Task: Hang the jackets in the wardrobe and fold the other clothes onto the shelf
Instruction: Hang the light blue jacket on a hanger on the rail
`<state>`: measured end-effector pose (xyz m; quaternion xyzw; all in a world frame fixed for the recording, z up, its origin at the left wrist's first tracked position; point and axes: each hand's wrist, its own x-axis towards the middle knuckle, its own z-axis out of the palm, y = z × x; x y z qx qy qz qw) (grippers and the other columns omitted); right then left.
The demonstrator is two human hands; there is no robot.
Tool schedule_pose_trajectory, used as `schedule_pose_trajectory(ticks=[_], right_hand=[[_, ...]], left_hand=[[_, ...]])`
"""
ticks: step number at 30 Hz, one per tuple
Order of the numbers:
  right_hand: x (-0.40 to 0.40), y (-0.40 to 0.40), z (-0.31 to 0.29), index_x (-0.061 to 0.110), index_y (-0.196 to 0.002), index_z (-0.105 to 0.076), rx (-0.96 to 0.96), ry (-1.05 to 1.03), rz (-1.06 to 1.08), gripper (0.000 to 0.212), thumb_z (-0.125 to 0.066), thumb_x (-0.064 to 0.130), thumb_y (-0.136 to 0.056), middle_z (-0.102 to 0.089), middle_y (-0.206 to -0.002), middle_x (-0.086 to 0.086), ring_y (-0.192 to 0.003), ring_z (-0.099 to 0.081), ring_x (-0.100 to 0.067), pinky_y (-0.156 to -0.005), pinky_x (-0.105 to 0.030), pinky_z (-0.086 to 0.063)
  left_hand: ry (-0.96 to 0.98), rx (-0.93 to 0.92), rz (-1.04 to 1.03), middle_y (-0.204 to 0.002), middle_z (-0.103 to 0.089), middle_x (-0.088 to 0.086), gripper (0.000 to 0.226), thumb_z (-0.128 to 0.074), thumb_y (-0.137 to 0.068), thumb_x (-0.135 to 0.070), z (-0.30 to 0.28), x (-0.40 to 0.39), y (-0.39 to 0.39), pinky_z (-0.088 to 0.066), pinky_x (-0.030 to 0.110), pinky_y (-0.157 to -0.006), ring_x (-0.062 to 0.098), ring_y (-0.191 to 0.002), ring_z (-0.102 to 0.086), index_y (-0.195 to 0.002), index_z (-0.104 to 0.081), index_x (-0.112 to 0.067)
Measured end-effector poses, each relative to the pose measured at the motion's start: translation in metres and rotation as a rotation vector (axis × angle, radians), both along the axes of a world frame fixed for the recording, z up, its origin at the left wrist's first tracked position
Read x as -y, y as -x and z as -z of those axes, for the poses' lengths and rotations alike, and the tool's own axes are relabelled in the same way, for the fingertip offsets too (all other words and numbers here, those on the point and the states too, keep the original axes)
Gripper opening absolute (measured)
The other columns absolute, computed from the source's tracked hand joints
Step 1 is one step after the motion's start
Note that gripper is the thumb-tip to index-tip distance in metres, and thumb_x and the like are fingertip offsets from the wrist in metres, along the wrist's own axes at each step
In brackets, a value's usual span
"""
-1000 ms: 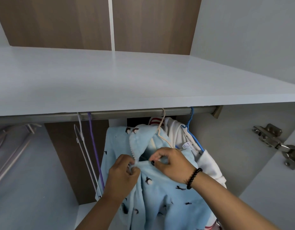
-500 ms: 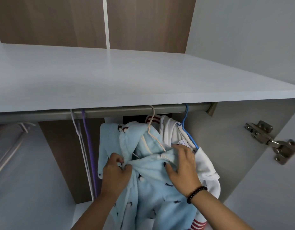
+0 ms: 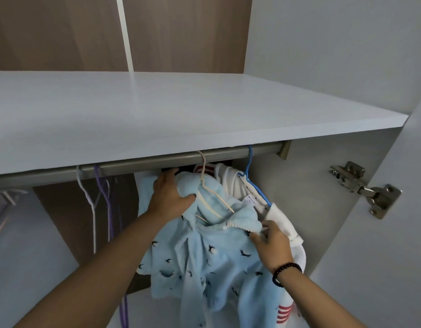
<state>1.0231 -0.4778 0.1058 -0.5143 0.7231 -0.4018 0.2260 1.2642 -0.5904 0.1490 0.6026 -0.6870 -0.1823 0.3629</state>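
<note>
The left hand (image 3: 170, 194) has moved up from the collar to grip the blue jacket's (image 3: 204, 256) shoulder; the right hand (image 3: 271, 242) pinches the collar, straightening it on its hanger (image 3: 206, 188) on the rail (image 3: 157, 162).

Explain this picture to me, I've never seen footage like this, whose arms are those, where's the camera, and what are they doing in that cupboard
There is no machine here. The arms belong to a person wearing a wide-angle camera on their head, so you look forward and down at their own hands inside an open wardrobe.

The broad white board across the middle is the shelf; nothing lies on the part you can see. Under its front edge runs a metal rail.

On the rail hangs a light blue fleece jacket on a beige hanger. Behind it hangs a white garment on a blue hanger. To the left hang two bare hangers, a white hanger and a purple hanger.

The left hand has a grip on the jacket's shoulder; the right hand pinches its collar edge, apparently straightening it.
</note>
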Motion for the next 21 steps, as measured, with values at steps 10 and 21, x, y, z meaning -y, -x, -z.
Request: schedule_pose_trajectory(ticks=[10, 21], right_hand=[[-0.010, 0.025, -0.025, 0.022, -0.105, -0.074, -0.168, 0.255, 0.029, 0.028, -0.069, 0.006, -0.083, -0.075, -0.089, -0.001, -0.084, -0.069, -0.020, -0.081, -0.034, -0.053], [0.029, 0.010, -0.064, 0.017, -0.108, -0.073, -0.447, 0.437, -0.142, 0.030, -0.068, 0.000, -0.084, -0.074, -0.094, -0.009, -0.083, -0.070, -0.033, -0.073, -0.034, -0.055]], left_hand=[[0.008, 0.240, 0.089, -0.120, -0.064, 0.012, 0.037, -0.058, -0.090, -0.023, -0.002, 0.018, 0.017, -0.046, 0.032, -0.083, 0.033, -0.110, -0.058, -0.126, -0.056, -0.013], [0.024, 0.180, 0.077, -0.119, -0.061, 0.017, 0.032, -0.050, -0.094, -0.015, 0.003, -0.008, 0.031, -0.044, 0.035, -0.083, 0.035, -0.109, -0.057, -0.124, -0.050, -0.004]])
